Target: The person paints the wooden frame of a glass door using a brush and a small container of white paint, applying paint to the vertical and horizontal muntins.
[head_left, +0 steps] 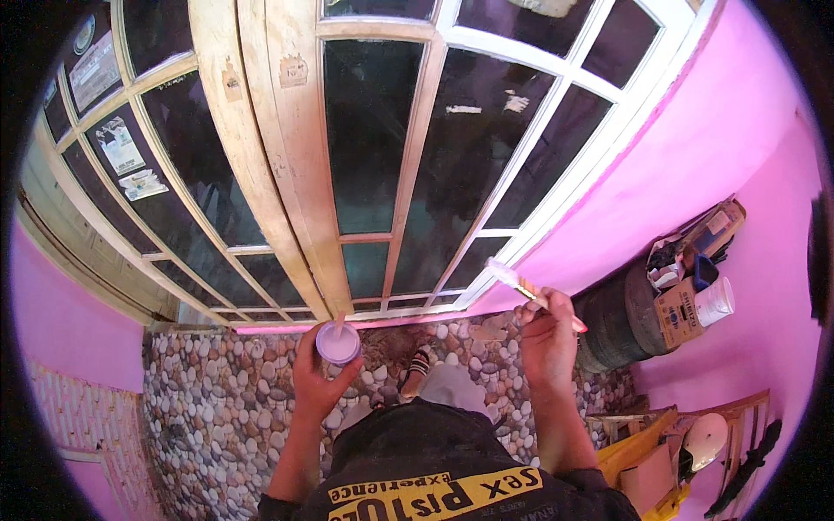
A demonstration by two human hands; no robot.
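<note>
Left hand (314, 375) grips paint cup (338, 343); right hand (547, 334) grips paintbrush (521, 286). Painting window frame (521, 230) white, likely mid-stroke; next calls for reloading bristles.

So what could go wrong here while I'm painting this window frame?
The brush in your right hand is close to the dark glass, so paint may smear the panes. The open paint cup in your left hand could tip and drip onto the pebble-pattern wall.

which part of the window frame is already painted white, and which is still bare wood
The right-hand frame section, above the paintbrush in the right hand, is white. The middle and left bars are bare wood. The left hand holds a small paint cup.
</note>
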